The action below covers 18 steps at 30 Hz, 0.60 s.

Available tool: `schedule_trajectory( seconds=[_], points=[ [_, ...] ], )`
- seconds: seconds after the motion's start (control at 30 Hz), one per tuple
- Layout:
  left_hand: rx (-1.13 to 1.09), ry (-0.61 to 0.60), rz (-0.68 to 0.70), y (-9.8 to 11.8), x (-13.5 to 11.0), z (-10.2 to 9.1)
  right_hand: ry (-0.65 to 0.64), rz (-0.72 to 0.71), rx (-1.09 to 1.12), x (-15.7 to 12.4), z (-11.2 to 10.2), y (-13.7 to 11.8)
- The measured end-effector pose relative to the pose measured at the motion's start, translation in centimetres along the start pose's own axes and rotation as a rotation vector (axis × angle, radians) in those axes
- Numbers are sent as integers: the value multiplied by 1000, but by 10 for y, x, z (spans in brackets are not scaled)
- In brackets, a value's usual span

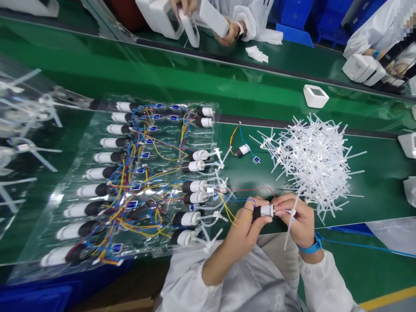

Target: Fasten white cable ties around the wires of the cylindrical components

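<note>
My left hand [247,226] is closed around a small black-and-white motor [266,211], which lies sideways with its white end toward my right hand. Yellow, red and blue wires trail leftward from it. My right hand [302,222] pinches a thin white tube piece [289,234] with a small connector on it, right at the motor's white end. Whether tube and motor are joined is hidden by my fingers. Beyond my hands, a loose wired motor [242,150] lies on the green table. To the right rises a heap of white tube pieces [318,162].
A clear plastic tray [208,138] at left holds rows of wired motors; several near its right side carry white tubes. More tubes [22,147] show at far left. A white housing [316,96] sits on the green belt [227,82]. Co-workers handle white housings across it.
</note>
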<state>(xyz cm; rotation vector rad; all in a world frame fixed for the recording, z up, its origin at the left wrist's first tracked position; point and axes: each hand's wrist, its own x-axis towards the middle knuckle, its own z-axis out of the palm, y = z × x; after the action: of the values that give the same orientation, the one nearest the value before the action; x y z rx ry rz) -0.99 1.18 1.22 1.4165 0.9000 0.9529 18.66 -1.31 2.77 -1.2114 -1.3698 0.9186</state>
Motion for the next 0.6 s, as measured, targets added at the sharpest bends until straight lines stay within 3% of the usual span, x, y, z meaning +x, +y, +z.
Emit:
schedule_trajectory(
  seconds=[0.17, 0.37, 0.5, 0.6],
  points=[
    [2, 4, -88, 5, 4, 1, 2, 54, 64, 5, 1, 4],
    [-82, 51, -163, 8, 9, 8, 162, 241, 343, 7, 11, 20],
    [-261, -39, -270, 9, -11, 11, 272, 346, 470, 9, 17, 22],
    [-476, -72, -419, 7, -35, 14, 272, 343, 483, 11, 19, 21]
  ],
)
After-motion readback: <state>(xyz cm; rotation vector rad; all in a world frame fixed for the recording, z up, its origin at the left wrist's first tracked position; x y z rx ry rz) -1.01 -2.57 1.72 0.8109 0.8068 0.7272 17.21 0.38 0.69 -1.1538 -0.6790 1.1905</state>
